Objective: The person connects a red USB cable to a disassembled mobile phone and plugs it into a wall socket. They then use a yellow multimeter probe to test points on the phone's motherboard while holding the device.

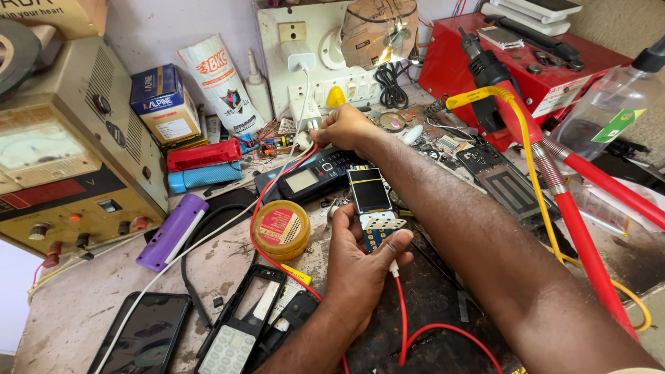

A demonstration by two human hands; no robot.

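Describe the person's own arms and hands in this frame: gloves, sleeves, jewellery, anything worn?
Both are bare. The left hand has no glove, ring or watch in view, and its forearm enters from the bottom edge uncovered. The right hand is also ungloved, with no rings visible on the fingers. Its long forearm is bare too; only a sliver of pale fabric, perhaps a sleeve edge, shows at the bottom right corner.

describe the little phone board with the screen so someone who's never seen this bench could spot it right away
Start at the big beige power supply on the bench's left, then move right past the round yellow tin to the left hand. In its grip is the bare phone board: a dark screen above an exposed keypad, unlike the cased black phone behind it.
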